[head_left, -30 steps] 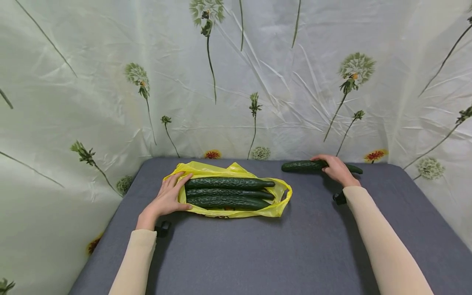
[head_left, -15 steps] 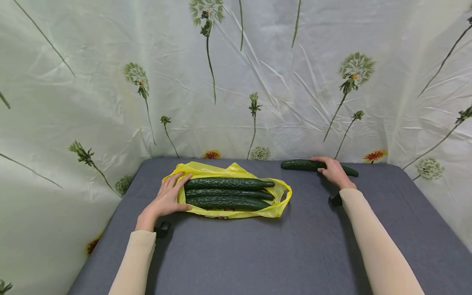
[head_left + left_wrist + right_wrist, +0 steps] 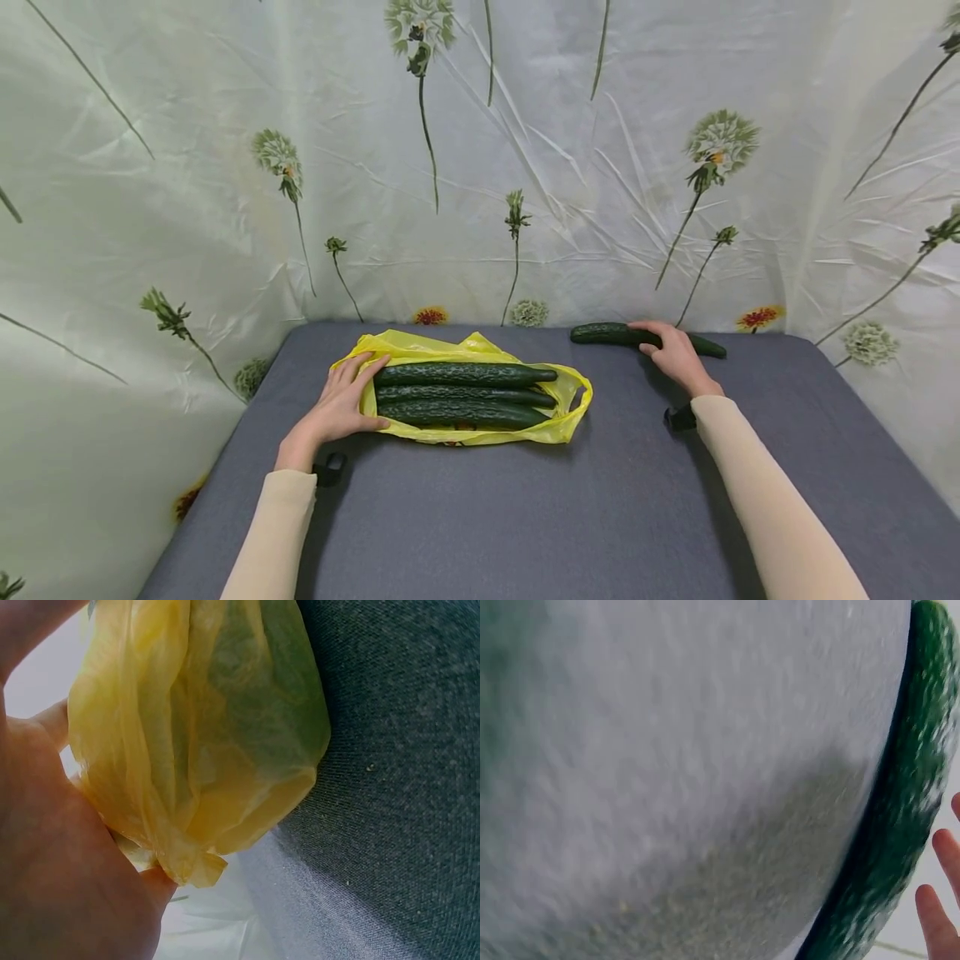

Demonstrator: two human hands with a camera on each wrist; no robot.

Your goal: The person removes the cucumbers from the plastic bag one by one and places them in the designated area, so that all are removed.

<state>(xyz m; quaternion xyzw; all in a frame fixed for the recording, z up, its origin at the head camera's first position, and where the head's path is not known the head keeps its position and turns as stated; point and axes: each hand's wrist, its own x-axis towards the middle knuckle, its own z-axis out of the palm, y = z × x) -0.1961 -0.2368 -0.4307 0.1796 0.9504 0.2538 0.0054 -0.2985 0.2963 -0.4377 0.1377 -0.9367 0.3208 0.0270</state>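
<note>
A yellow plastic bag lies on its side with dark green cucumbers in its opening. My left hand spans the bag's left end, thumb on the near rim and fingers on the far rim; the left wrist view has the bag's crumpled end against the palm. A single cucumber rests near the table's back edge. Over its middle is my right hand, thumb on the near side. In the right wrist view the fingertips show beyond that cucumber, apart from its skin.
Dark grey cloth covers the table. A pale curtain printed with dandelions hangs right behind the back edge and along the sides.
The right hand and its cucumber have shifted slightly left, and the cucumber's right end has turned a little. Its thumb has moved away from the cucumber. The left hand and bag have stayed still.
</note>
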